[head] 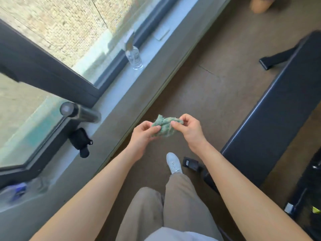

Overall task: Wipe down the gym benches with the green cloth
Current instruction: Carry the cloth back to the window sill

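A crumpled green cloth [164, 126] is held in mid-air in front of me, above the brown floor. My left hand [144, 134] pinches its left side between thumb and fingers. My right hand [188, 129] pinches its right side. A long black padded gym bench [271, 115] stands to the right of my hands, running from near right to far right, with black metal feet at both ends. The cloth is well apart from the bench.
A grey window sill [121, 94] runs along the left, with a clear spray bottle [133, 54], a steel flask [78, 112] lying on its side, a folded black umbrella [81, 141] and a blurred bottle [17, 192]. My white shoe [173, 162] stands on brown floor [217, 80].
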